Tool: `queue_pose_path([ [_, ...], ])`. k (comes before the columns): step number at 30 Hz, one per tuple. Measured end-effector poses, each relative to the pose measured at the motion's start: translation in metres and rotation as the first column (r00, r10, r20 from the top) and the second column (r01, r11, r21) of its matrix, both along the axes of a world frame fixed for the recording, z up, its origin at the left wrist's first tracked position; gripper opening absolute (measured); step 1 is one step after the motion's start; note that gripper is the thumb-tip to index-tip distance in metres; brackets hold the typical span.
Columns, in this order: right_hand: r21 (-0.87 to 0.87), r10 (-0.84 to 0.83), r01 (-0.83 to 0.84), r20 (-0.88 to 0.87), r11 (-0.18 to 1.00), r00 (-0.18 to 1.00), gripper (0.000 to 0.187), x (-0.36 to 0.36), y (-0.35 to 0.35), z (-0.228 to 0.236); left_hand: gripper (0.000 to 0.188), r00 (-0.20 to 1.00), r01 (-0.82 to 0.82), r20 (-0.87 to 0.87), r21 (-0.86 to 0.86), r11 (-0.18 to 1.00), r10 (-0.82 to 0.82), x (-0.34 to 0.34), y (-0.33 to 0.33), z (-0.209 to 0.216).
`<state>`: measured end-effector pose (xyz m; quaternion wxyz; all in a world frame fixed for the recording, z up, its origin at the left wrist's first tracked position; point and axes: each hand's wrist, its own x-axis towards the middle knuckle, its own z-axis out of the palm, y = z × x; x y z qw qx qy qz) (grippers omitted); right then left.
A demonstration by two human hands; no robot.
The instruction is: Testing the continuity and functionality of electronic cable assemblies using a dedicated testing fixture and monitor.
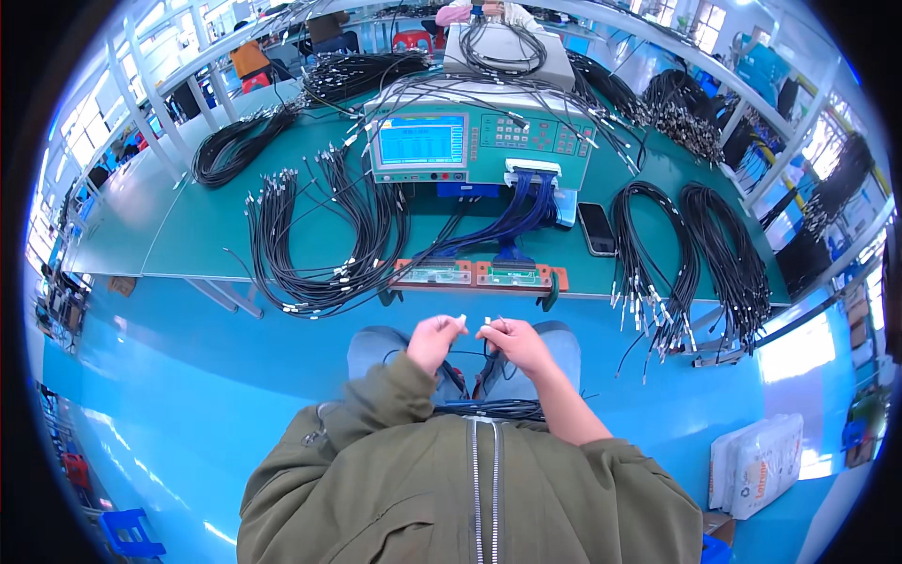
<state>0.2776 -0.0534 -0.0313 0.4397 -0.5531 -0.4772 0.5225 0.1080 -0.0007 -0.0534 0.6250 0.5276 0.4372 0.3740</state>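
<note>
Above my lap, just short of the table edge, my left hand [437, 340] pinches a small white connector [461, 321] at a cable end. Close to its right, my right hand [518, 344] grips another white cable connector [488, 321] between thumb and fingers. A thin black cable [466, 352] runs below and between the two hands. More black cables [498, 409] lie across my lap. Ahead of both hands, at the table's front edge, sits a test fixture [433, 274] with green boards, linked by blue wires [536, 199] to a tester with a lit screen [422, 141].
Bundles of black cables lie left of the fixture [272, 235] and hang over the edge at right [648, 244]. A phone [597, 229] rests beside the right bundle. The green table [202, 235] has metal frames around it. White packages [757, 464] stand on the floor at right.
</note>
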Motion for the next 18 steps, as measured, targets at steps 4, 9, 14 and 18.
queue_pose_path([
  [4, 0.302, -0.053, 0.047, 0.011, 0.952, 0.999, 0.011, 0.03, -0.023, 0.098, 0.02, 0.948, -0.03, 0.317, 0.188, 0.982, -0.032, -0.033, -0.015, 0.129],
  [9, 0.815, -0.345, 0.431, -0.305, 0.388, 0.888, 0.016, 0.104, -0.075, 0.191, 0.017, 0.709, -0.499, 0.702, 0.568, 0.654, -0.069, -0.119, -0.009, 0.224],
  [14, 0.844, -0.053, 0.529, -0.535, -0.093, 0.843, 0.022, 0.133, -0.094, 0.235, 0.044, 0.591, -0.611, 0.688, 0.723, 0.323, -0.421, -0.152, -0.024, 0.272],
  [18, 0.846, -0.032, 0.527, -0.531, -0.081, 0.847, 0.022, 0.129, -0.056, 0.237, 0.057, 0.59, -0.594, 0.674, 0.735, 0.327, -0.444, -0.128, 0.014, 0.27],
])
